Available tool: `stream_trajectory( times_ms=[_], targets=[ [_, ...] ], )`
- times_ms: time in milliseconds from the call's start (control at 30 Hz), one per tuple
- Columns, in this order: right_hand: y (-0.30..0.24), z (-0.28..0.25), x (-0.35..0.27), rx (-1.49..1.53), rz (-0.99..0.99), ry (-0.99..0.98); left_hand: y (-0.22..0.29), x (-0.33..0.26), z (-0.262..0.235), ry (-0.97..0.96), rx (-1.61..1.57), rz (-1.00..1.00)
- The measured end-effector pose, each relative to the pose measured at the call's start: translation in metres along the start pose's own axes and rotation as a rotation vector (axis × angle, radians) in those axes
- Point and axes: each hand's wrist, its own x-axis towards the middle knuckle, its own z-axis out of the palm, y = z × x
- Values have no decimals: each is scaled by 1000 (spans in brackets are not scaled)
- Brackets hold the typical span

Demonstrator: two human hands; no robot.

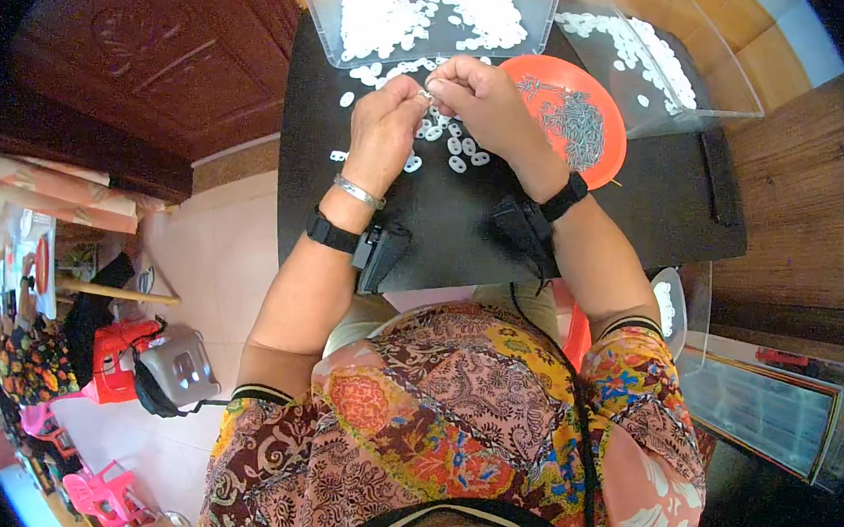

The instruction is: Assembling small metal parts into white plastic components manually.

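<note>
My left hand (386,128) and my right hand (478,100) meet over the black table, fingertips pinched together. Between them shows a bit of a small white plastic piece (425,94), held by the left fingers. The right thumb and forefinger are closed against it; whatever they grip is too small to make out. Under and beside the hands lie loose white oval pieces with two holes (458,164). Just right of my right hand is an orange plate (611,140) heaped with small grey metal screws or pins (576,126).
A clear plastic bin (329,15) with piles of white pieces stands at the table's far side. Another clear bin (728,95) with white pieces sits to its right. A dark strip (717,177) lies along the right edge of the black table (637,217). Pink stools (110,497) stand at lower left.
</note>
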Motion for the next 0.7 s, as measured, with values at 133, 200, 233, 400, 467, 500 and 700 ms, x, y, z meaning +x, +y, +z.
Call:
stream_trajectory(
  times_ms=[133,200,233,400,467,500,700],
  targets=[
    [-1,2,-1,102,25,30,1,0,0,14,-11,-6],
    [-2,2,-1,101,25,35,0,0,0,16,-23,6],
    [-2,2,-1,99,27,37,-1,0,0,18,-49,-3],
    [-4,1,-1,98,34,32,-1,1,0,23,-49,-26],
    [-4,1,-2,99,37,26,-1,0,0,16,-53,-7],
    [-4,1,-2,102,34,24,1,0,0,15,-53,-7],
    [-4,-1,-2,54,15,14,9,-2,0,-6,-2,-28]
  ],
)
